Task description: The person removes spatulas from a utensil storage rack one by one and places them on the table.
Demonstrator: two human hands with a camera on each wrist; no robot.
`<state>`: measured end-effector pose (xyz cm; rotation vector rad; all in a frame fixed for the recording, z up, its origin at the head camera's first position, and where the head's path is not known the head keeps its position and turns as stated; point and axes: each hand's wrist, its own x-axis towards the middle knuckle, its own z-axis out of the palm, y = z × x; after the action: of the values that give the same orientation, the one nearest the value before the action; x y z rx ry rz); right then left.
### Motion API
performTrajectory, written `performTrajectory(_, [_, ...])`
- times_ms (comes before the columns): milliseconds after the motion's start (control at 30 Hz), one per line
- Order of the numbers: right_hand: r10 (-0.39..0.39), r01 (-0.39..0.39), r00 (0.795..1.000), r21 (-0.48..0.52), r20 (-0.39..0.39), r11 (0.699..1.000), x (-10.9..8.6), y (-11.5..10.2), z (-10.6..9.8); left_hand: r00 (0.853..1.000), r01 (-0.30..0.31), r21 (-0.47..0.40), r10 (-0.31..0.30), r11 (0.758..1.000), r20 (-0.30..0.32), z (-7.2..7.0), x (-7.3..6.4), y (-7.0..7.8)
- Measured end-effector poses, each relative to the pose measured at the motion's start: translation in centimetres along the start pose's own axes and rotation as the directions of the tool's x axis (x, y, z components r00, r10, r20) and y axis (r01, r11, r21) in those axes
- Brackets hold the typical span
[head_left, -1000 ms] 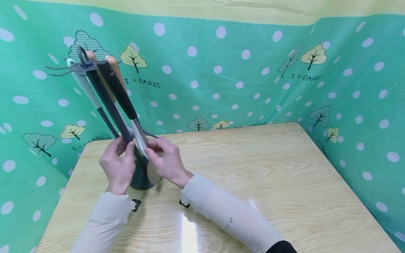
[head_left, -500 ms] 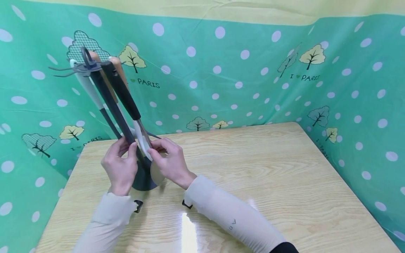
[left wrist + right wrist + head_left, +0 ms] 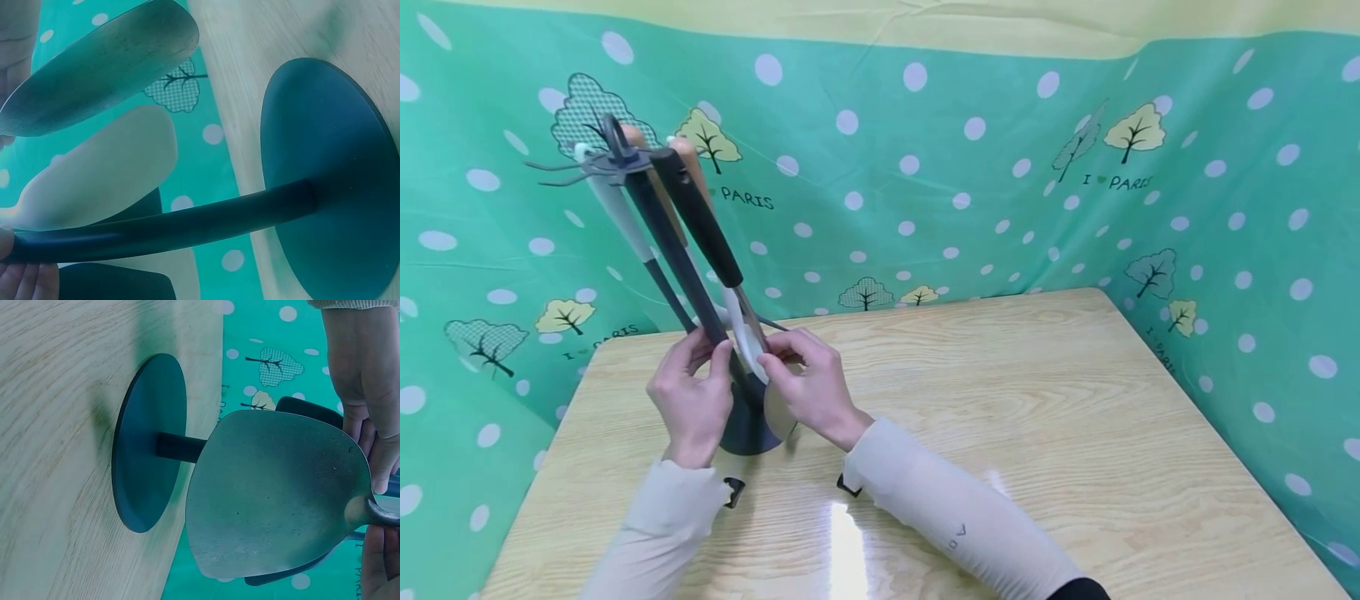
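Note:
A dark utensil stand with a round base and a hooked top leans to the left, several utensils hanging round its pole. My left hand grips that pole low down. With thumb and fingers my right hand pinches the metal shank of a black-handled turner. Its broad metal blade fills the middle of the right wrist view. Beside the pole hang a white spatula and a grey-handled utensil; wooden handles show behind. Whether the base touches the table is unclear.
The light wood table stretches to the right of the stand. A green dotted cloth hangs behind the table and along its sides. Bare hooks stick out leftward from the stand's top.
Both hands and the stand with its utensils have shifted slightly to the right. The grips look the same. The head view itself has moved a little.

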<state>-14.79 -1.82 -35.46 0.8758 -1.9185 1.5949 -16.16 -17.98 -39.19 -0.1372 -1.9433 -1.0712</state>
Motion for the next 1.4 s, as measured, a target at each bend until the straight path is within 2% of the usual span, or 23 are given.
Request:
performTrajectory(700, [-0.020, 0.020, 1.000, -0.008, -0.018, 1.000, -0.7, 0.4, -1.2, 0.999, -0.005, -0.050, 0.003, 0.999, -0.039, 1.1, -0.6, 0.8])
performTrajectory(967, [-0.017, 0.016, 1.000, -0.026, -0.013, 1.000, -0.9, 0.4, -1.7, 0.999, -0.001, -0.038, 0.000, 0.999, -0.039, 1.4, -0.8, 0.9])
performTrajectory(1067, [-0.011, 0.010, 1.000, -0.024, -0.018, 1.000, -1.0, 0.4, -1.8, 0.999, -0.007, -0.041, 0.005, 0.999, -0.048, 1.5, -0.8, 1.6])
performTrajectory(1267, [-0.011, 0.011, 1.000, -0.026, -0.023, 1.000, -1.0, 0.4, -2.1, 0.998, -0.020, -0.064, 0.016, 0.998, -0.062, 1.4, -0.6, 4.5])
performTrajectory(1400, [-0.017, 0.017, 0.999, -0.022, -0.029, 1.000, -1.1, 0.4, -2.3, 0.998, -0.015, -0.079, 0.010, 0.997, -0.060, 1.4, -0.5, 5.3])
